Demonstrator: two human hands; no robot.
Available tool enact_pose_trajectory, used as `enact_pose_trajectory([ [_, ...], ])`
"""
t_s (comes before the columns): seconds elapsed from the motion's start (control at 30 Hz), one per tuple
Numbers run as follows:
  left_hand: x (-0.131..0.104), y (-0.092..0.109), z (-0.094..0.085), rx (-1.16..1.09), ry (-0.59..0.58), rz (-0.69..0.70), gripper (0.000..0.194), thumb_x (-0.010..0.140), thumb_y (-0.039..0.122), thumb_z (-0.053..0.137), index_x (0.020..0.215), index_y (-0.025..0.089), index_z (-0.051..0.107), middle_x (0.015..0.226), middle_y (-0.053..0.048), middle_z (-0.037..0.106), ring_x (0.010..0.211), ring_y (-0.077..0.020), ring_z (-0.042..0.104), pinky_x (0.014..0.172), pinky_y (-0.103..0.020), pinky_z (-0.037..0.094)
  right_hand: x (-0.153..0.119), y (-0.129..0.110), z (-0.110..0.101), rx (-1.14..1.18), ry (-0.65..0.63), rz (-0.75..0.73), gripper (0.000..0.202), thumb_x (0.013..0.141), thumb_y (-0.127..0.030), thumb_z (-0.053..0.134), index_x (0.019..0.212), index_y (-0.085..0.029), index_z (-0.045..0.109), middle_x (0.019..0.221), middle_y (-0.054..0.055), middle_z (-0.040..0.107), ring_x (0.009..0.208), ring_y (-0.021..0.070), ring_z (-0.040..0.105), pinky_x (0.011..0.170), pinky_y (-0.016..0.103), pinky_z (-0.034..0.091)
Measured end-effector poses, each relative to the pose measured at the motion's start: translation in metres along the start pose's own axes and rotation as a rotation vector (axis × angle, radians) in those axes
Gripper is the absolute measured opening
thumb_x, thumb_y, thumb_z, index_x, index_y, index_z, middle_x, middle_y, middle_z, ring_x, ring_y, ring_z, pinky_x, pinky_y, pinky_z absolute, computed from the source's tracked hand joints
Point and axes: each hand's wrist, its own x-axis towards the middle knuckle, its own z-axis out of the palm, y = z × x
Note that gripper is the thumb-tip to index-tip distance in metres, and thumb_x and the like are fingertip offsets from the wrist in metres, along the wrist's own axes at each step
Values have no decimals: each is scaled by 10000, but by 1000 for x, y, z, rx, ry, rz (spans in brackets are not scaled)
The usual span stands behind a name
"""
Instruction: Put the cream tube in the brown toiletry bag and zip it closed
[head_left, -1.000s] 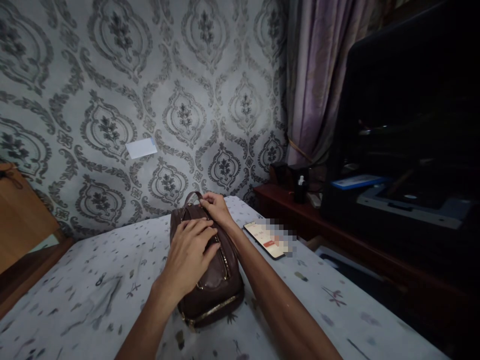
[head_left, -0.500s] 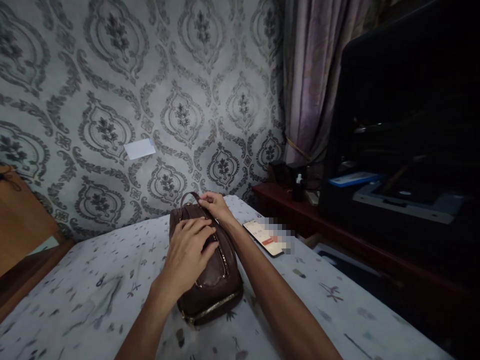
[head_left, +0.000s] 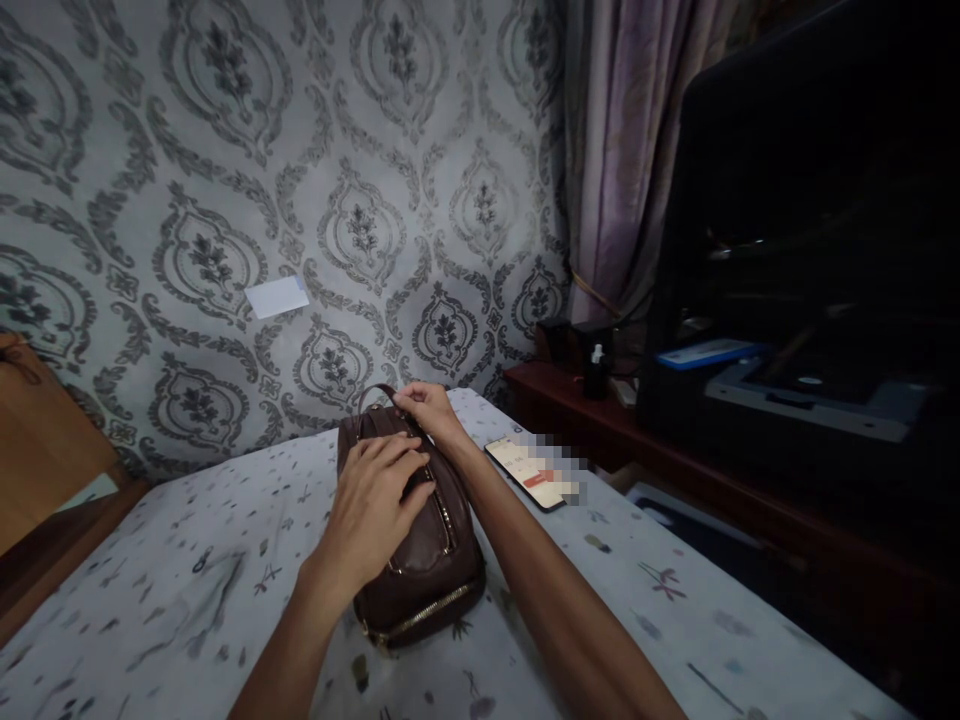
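Note:
A dark brown leather bag [head_left: 431, 540] with gold zippers lies on a patterned white sheet [head_left: 247, 560]. Across its upper face rests my left hand [head_left: 379, 495], fingers stretched out and touching the leather near the zip pocket. At the bag's far end my right hand [head_left: 431, 405] is closed in a pinch at the base of the looped handle [head_left: 379, 390]. My left hand hides part of the pocket zipper [head_left: 448, 528]. Along the near end a second gold zipper [head_left: 427, 615] runs and looks closed.
A lit phone [head_left: 525, 472], partly pixelated, lies right of the bag. Beyond the sheet's right edge stands a dark red shelf [head_left: 540, 390] with a small bottle [head_left: 597, 372] and a large black screen-like object [head_left: 787, 230]. A wooden panel [head_left: 45, 440] stands left; a patterned wall rises behind.
Almost nothing differs. The view has shifted very slightly, and both hands keep their places on the bag.

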Motion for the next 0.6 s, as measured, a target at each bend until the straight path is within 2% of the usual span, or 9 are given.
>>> enact_pose_trajectory([
  [0.27,-1,0,1,15,5,-15,190,903,207,656,1091,213,687,1282,-68,652,1172,-284,605,994,-507,487,-5,-6,-3,8,-20,10,205,644,-371,735,637,-195,632,572,-32,626,578,130,562,629,265,438],
  [0.4,-1,0,2,30,27,2,200,900,197,653,1098,201,684,1277,-95,647,1183,-293,606,1010,-511,490,-11,-8,-6,-12,-26,18,223,588,-365,776,672,-186,672,618,-27,661,614,136,579,659,275,455],
  [0.6,-2,0,0,72,9,30,206,901,204,659,1106,201,679,1276,-98,671,1212,-289,606,1044,-520,477,-16,-3,-7,-49,36,-1,200,590,-340,783,692,-189,701,664,-17,692,678,157,617,714,294,482],
])
